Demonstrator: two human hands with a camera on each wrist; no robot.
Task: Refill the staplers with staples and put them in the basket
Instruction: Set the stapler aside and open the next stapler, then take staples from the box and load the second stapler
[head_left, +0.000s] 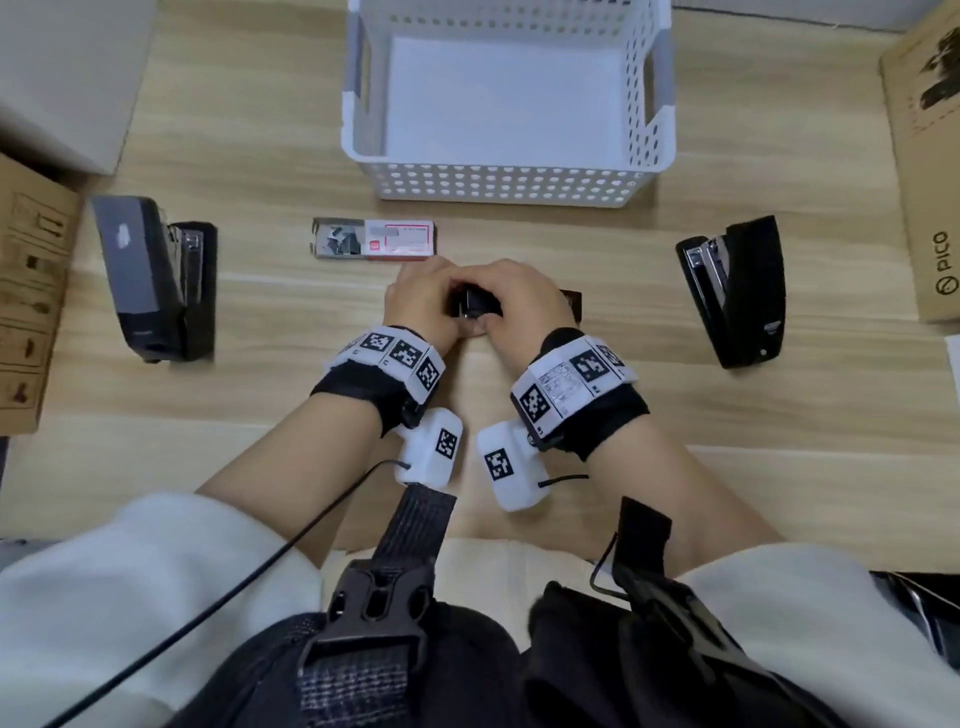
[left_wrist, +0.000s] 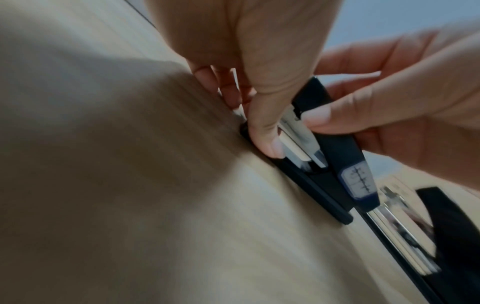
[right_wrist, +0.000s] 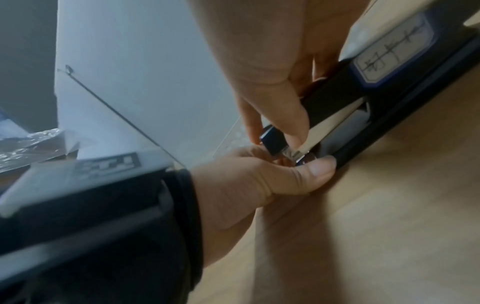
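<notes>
A small black stapler with a white label lies on the wooden table in front of me, and both hands hold it. My left hand pinches its near end, with the thumb against the base and metal magazine. My right hand grips the black top arm from above, fingertips at its end. The shiny magazine shows between top and base. The white perforated basket stands behind with nothing in it. An open staple box lies just beyond my hands.
A large grey-and-black stapler lies at the left and a black one at the right, both opened up. Cardboard boxes line both sides of the table. Bare wood lies between the staplers and my hands.
</notes>
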